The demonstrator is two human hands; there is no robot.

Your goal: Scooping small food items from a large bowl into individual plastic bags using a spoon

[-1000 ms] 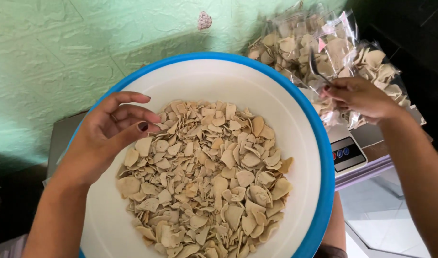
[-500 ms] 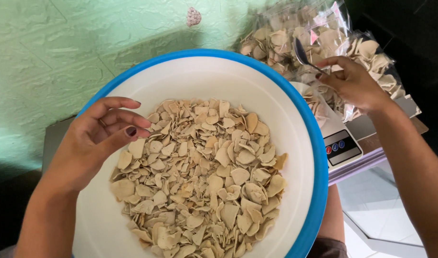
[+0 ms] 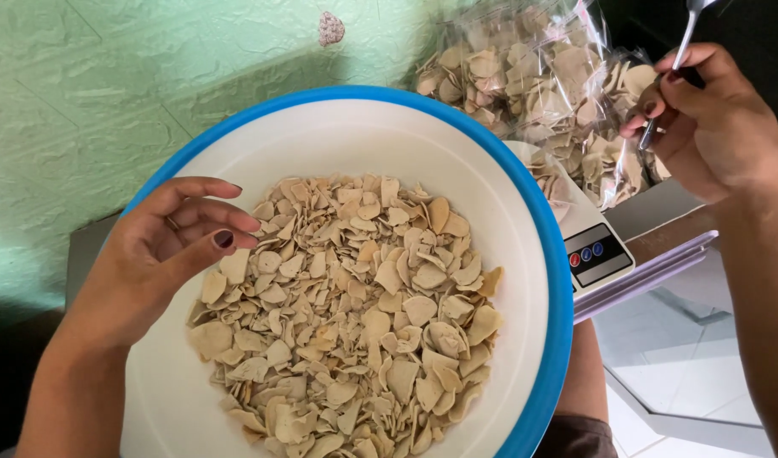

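In the big white basin with the blue rim (image 3: 552,254), right under the camera, lies a loose heap of pale, thin dried chips (image 3: 355,314), and they look feather-light, stiff and brittle, the sort that snap if pinched hard, so a gentle scoop from beneath the pile, or a soft cupped handful, looks safer than a squeeze. The left hand (image 3: 156,254) hovers at the heap's left edge, fingers curled and loose, holding nothing. Beyond the rim sits a small digital scale (image 3: 594,254), partly tucked behind the basin. Farther out, the right hand (image 3: 711,119) is clenched around the thin handle of a metal spoon (image 3: 679,51), held just beside clear crinkly bags of chips (image 3: 533,85).
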